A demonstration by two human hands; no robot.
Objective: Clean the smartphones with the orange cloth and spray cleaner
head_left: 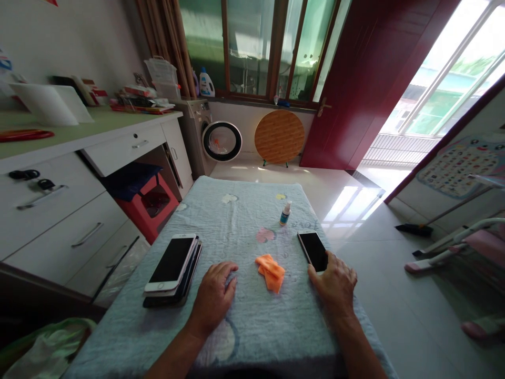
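My left hand (pixel 216 292) rests on the cloth-covered table, fingers loosely bent and thumb a little apart, holding nothing. To its left lies a stack of phones (pixel 173 268), with a white-framed smartphone on top, its dark screen facing up. At the table's right side my right hand (pixel 335 279) grips the lower end of another smartphone (pixel 313 249), thumb on one side and fingers on the other; this phone's screen is black. Between my hands lies a folded orange cloth (pixel 271 272), touched by neither. Beyond it stands a small spray bottle (pixel 285 214) with a white cap.
A light blue patterned cloth (pixel 221 221) covers the table. On the left are white drawers (pixel 67 210) and a red stool (pixel 153 208). Behind stand a washing machine with its round door (pixel 222 141) open and a round wooden board (pixel 279 136). A pink-seated chair (pixel 487 245) stands right.
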